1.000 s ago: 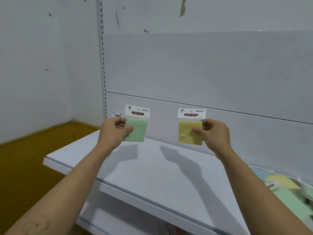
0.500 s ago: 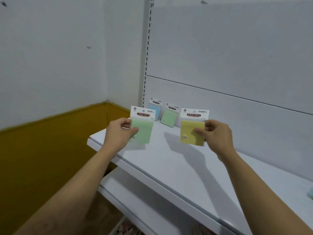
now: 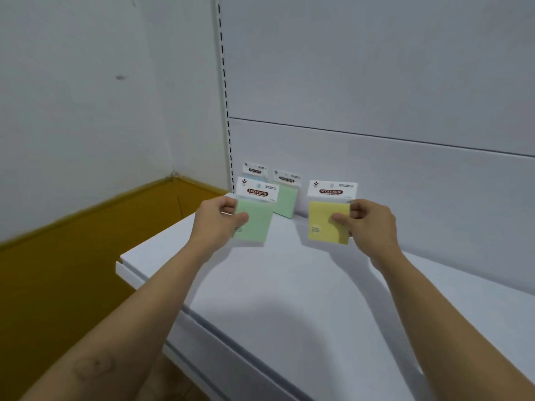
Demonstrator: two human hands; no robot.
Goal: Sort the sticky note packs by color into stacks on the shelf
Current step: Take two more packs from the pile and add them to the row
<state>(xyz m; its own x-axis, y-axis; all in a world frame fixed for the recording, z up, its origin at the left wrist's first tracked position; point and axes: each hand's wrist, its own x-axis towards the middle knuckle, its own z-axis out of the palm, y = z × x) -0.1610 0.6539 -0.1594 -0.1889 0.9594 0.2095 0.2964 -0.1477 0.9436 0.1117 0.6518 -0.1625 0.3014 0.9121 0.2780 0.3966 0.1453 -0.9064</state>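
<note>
Fingers [image 3: 241, 218] pinch side edges — left hand [image 3: 215, 225] on green pack [image 3: 256, 225], right hand [image 3: 373, 225] on yellow pack [image 3: 322, 221] — likely light, stiff.

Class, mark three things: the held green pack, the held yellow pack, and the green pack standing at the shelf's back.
held green pack [image 3: 257, 224]: head view, bare green pad face.
held yellow pack [image 3: 320, 216]: head view, bare yellow pad face.
rear green pack [image 3: 286, 202]: head view, visible green pad.

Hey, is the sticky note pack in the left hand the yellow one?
No, the left hand pinches a green sticky note pack; the yellow pack is in the right hand.
</note>
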